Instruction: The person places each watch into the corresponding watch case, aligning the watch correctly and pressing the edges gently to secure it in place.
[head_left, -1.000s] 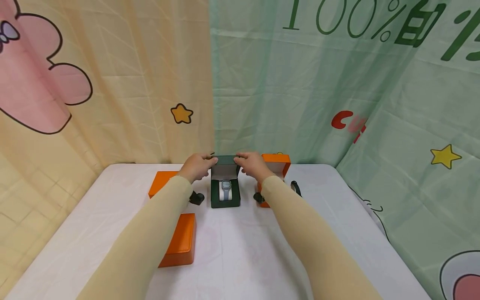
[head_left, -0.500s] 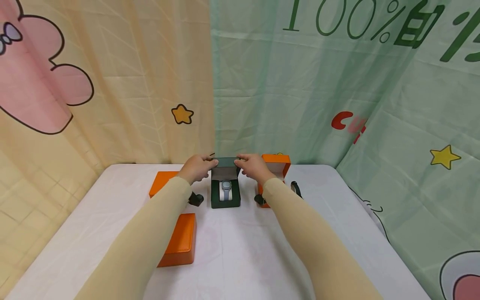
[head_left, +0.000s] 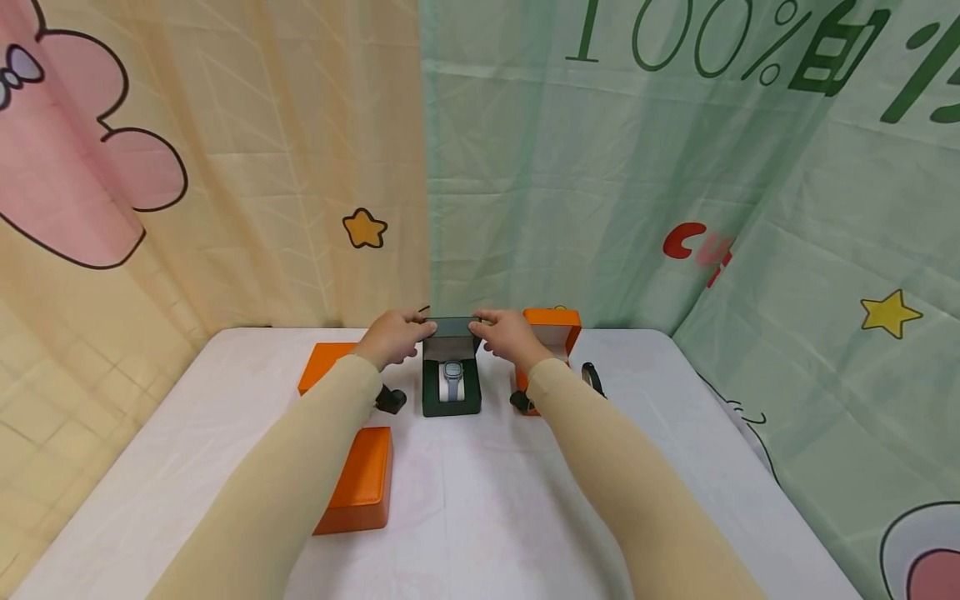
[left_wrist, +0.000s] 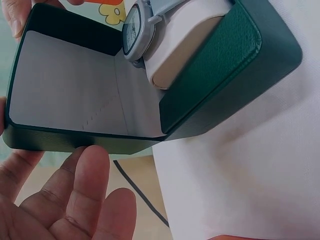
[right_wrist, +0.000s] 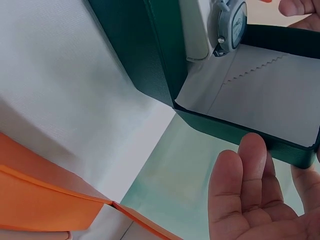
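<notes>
In the head view a green watch box (head_left: 430, 400) stands upright on the table with its lid (head_left: 452, 327) raised. Inside it, a watch (head_left: 453, 379) with a pale blue-grey strap is wrapped round a white cushion. My left hand (head_left: 393, 337) grips the lid's left side, and my right hand (head_left: 512, 337) its right side, thumbs at the front edge. The left wrist view has the left fingers (left_wrist: 92, 175) against the lid's outer wall (left_wrist: 55, 141). From the right wrist, fingertips (right_wrist: 252, 150) press the opposite wall, and the lid's grey lining (right_wrist: 280, 95) shows.
An orange box (head_left: 553, 329) with its lid up stands behind my right forearm; a dark round band (head_left: 591, 377) lies beside it. Two more orange boxes, one at the near left (head_left: 366, 475) and one farther back (head_left: 324, 364), are partly hidden by my left arm. Curtains hang behind the table.
The green lid has come down slightly and leans a little more forward, both hands moving with it. The watch, its cushion and the orange boxes stay where they were.
</notes>
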